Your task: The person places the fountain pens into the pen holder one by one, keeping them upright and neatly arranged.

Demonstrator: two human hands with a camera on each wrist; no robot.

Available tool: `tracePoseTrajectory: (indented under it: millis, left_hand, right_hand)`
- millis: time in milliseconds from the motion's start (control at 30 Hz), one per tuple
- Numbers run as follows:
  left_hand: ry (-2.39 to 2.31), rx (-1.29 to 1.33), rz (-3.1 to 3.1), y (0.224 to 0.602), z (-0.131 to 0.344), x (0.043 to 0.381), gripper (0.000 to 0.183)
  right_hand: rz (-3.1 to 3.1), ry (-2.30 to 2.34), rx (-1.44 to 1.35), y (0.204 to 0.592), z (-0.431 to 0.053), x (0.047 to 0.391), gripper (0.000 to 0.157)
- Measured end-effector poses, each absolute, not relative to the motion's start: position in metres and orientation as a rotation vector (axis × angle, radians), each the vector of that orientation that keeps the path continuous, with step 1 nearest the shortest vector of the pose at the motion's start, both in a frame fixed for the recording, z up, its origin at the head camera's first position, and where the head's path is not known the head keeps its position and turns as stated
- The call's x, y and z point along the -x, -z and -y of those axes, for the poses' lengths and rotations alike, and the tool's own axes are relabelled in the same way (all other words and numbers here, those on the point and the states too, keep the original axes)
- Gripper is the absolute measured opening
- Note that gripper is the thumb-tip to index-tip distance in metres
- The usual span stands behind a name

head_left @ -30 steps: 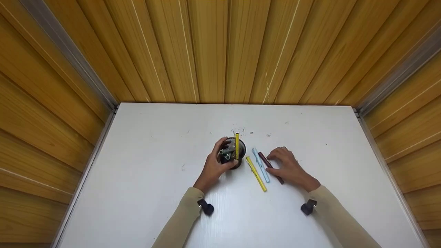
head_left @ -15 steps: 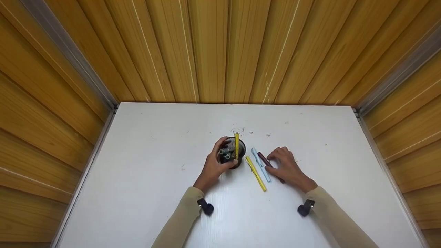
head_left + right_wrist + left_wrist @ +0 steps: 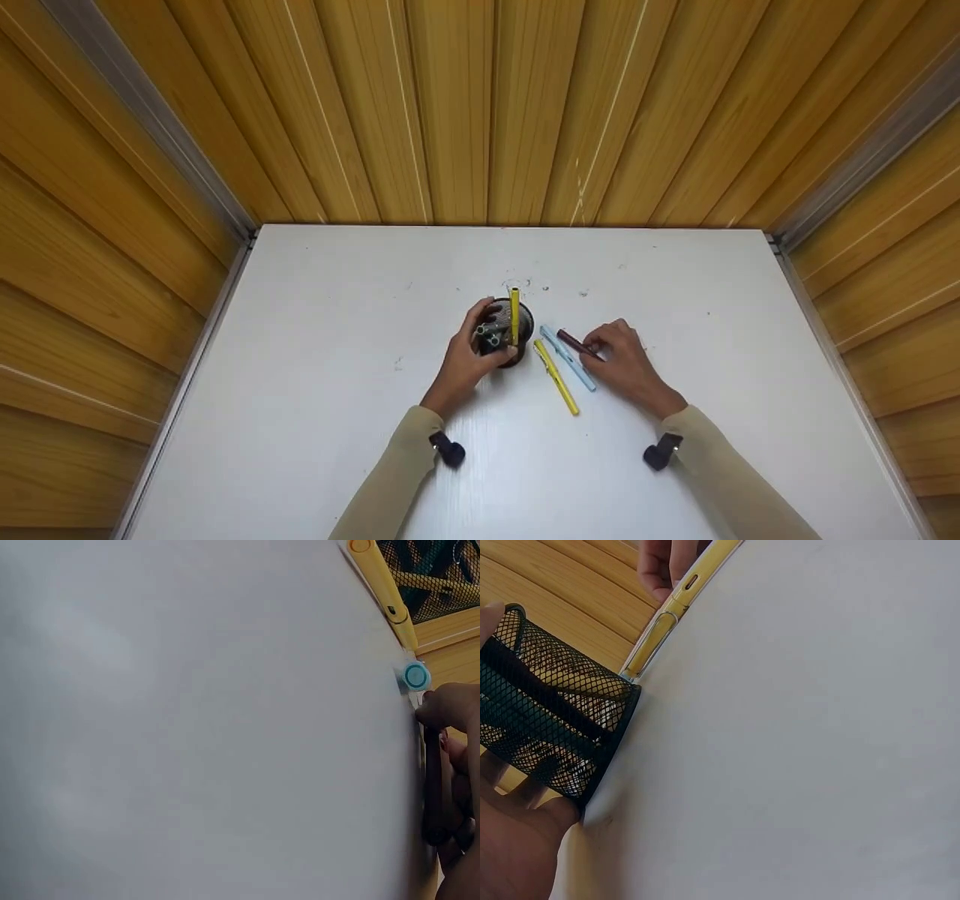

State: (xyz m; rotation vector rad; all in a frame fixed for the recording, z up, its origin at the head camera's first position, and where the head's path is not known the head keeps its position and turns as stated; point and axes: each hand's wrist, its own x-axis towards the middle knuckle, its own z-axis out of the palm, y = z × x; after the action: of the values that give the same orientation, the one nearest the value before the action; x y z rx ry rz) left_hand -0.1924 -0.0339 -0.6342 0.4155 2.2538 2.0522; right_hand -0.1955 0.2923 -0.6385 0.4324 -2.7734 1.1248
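Note:
My left hand [image 3: 466, 364] grips a black mesh pen holder [image 3: 570, 697], thumb on the near side and fingers around the far side. A yellow pen [image 3: 514, 315] and dark green pens [image 3: 491, 334] stand inside it. To the right, my right hand [image 3: 628, 366] pinches a maroon pen [image 3: 570, 340] between thumb and fingers, at or just above the tabletop; part of the pen is hidden under the hand. A light blue pen [image 3: 568, 358] lies between that hand and the holder. Another yellow pen [image 3: 556, 377] with a wire clip lies left of the blue one.
The white table [image 3: 337, 360] reaches back to a wall of wood-look panels [image 3: 450, 112]. Similar panels stand at left and right. Small dark marks [image 3: 546, 289] dot the tabletop behind the holder.
The right hand has moved slightly left and its fingers have come together on the maroon pen, which has turned. The light blue pen has swivelled a little. The left hand stays on the holder.

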Motion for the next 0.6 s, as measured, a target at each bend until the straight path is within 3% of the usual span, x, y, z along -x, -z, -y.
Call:
tracePoseTrajectory:
  millis: [600]
  left_hand:
    - [-2.075,-0.402,-2.221,0.635,0.034,0.193,0.094]
  right_hand:
    - [2.6,-1.385,-0.502,0.623,-0.302,0.19,0.028]
